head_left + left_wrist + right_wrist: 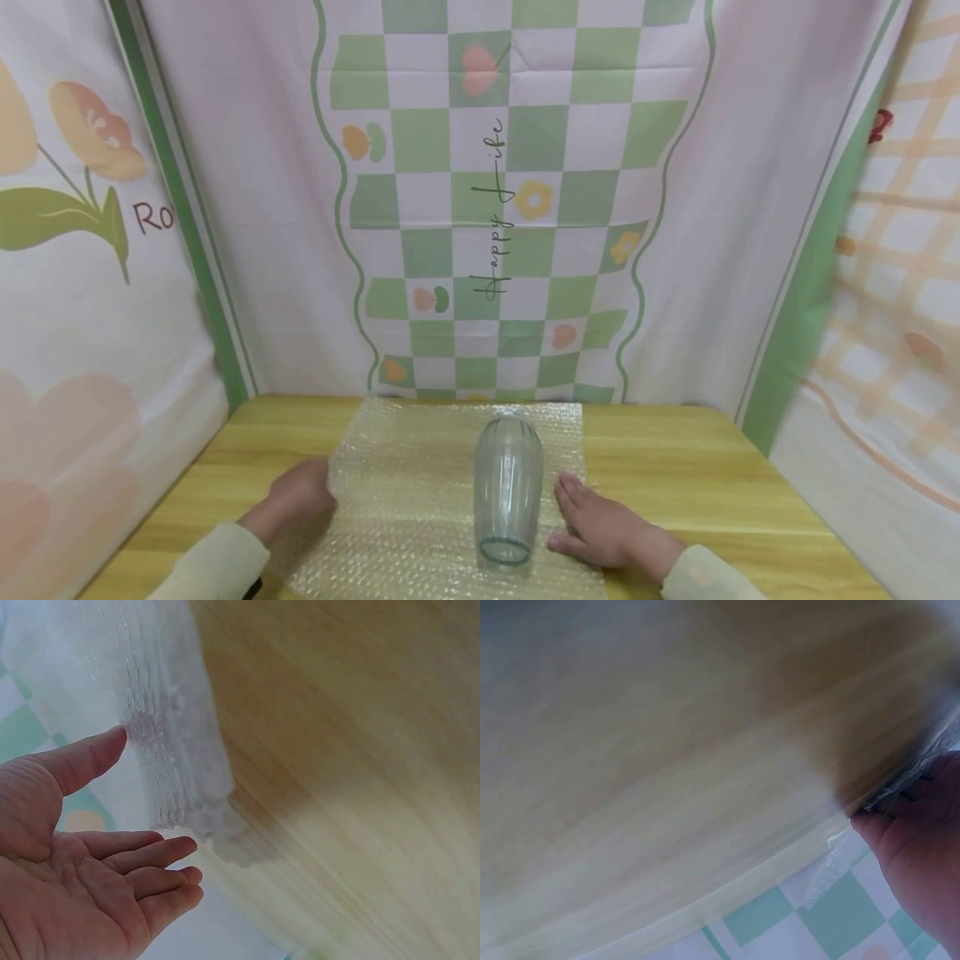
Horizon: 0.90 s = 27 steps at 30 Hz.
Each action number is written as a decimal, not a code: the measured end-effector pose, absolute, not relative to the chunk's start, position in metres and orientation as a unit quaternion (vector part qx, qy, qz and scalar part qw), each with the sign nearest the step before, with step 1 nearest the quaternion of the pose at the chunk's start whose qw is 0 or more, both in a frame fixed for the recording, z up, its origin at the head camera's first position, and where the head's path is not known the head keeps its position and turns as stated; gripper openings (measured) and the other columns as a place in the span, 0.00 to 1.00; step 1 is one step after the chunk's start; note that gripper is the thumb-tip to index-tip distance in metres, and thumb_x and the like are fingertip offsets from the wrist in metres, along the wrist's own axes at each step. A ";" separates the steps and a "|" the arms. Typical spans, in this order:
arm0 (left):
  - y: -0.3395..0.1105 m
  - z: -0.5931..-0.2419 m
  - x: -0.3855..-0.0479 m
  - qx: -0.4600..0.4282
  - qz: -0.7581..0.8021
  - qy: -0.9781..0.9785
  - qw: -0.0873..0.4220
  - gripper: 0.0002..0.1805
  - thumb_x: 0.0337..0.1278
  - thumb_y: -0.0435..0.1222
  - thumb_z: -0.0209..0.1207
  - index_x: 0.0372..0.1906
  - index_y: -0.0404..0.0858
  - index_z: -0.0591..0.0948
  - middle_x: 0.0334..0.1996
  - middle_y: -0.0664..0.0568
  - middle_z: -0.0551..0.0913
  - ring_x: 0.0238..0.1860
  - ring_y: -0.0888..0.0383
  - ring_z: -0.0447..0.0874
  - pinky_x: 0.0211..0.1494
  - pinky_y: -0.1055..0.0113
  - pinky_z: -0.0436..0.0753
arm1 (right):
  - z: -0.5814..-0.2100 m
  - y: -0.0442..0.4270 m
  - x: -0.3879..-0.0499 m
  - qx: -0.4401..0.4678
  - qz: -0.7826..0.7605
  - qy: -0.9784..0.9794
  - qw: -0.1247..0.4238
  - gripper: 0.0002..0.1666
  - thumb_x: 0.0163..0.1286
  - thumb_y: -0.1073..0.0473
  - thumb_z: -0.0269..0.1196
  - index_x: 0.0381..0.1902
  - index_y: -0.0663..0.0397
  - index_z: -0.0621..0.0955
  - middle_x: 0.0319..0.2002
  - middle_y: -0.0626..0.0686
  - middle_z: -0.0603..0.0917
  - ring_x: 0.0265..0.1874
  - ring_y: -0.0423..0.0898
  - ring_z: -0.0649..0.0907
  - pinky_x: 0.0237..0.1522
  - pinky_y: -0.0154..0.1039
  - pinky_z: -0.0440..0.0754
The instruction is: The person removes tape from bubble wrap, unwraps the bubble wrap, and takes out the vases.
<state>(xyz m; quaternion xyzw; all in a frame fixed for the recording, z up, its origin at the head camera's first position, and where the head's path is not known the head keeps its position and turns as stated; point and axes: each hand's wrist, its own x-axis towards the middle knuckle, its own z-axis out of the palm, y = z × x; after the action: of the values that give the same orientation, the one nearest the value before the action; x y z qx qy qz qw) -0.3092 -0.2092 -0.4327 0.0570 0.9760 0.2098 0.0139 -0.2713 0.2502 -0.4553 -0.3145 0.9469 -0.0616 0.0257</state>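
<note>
Our left hand [303, 487], fingers extended, is at the left edge of the clear plastic bubble-wrap sheet [405, 487]; our right hand [606, 527] rests flat beside the bluish ribbed glass vase [507, 492] lying on it.

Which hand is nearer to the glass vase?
Right. The right hand is just right of the vase; the left hand is farther, at the left edge of the bubble wrap.
</note>
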 end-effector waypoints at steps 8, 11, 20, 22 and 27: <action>-0.203 -0.435 -0.308 0.108 0.156 0.982 -0.023 0.38 0.34 0.23 0.66 0.60 0.18 0.69 0.61 0.24 0.67 0.63 0.29 0.64 0.63 0.39 0.68 | -0.454 0.250 -0.270 -0.311 -0.066 0.948 0.031 0.53 0.71 0.31 0.49 0.68 0.78 0.61 0.69 0.76 0.58 0.69 0.67 0.59 0.67 0.60 0.61; -0.201 -0.437 -0.308 0.126 0.147 0.981 -0.023 0.38 0.38 0.20 0.62 0.62 0.15 0.65 0.64 0.21 0.62 0.65 0.27 0.59 0.65 0.37 0.63 | -0.454 0.250 -0.270 -0.309 -0.066 0.948 0.034 0.53 0.71 0.31 0.49 0.68 0.78 0.61 0.69 0.75 0.57 0.69 0.67 0.59 0.67 0.60 0.60; -0.200 -0.441 -0.309 0.150 0.165 0.975 -0.005 0.32 0.44 0.17 0.56 0.60 0.13 0.65 0.61 0.18 0.63 0.65 0.26 0.59 0.66 0.37 0.61 | -0.455 0.250 -0.271 -0.309 -0.062 0.948 0.034 0.53 0.71 0.30 0.48 0.68 0.77 0.61 0.69 0.75 0.58 0.69 0.66 0.59 0.67 0.60 0.61; -0.200 -0.443 -0.308 0.152 0.170 0.974 -0.002 0.31 0.46 0.18 0.55 0.60 0.13 0.65 0.61 0.18 0.63 0.65 0.26 0.58 0.66 0.37 0.61 | -0.455 0.250 -0.271 -0.310 -0.063 0.948 0.031 0.53 0.71 0.31 0.48 0.68 0.78 0.61 0.69 0.75 0.58 0.69 0.67 0.59 0.67 0.60 0.61; -0.200 -0.445 -0.307 0.157 0.186 0.970 0.008 0.29 0.52 0.20 0.53 0.61 0.12 0.63 0.62 0.17 0.60 0.66 0.26 0.56 0.68 0.37 0.58 | -0.455 0.250 -0.271 -0.311 -0.065 0.948 0.031 0.54 0.71 0.30 0.48 0.68 0.78 0.61 0.69 0.75 0.58 0.69 0.66 0.59 0.67 0.60 0.61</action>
<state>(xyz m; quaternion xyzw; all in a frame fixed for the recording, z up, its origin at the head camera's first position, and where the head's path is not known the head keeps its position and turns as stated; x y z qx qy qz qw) -0.3074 -0.1997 -0.4453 0.1567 0.9700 0.1858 0.0080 -0.2708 0.2501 -0.4553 -0.3105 0.9478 -0.0650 0.0313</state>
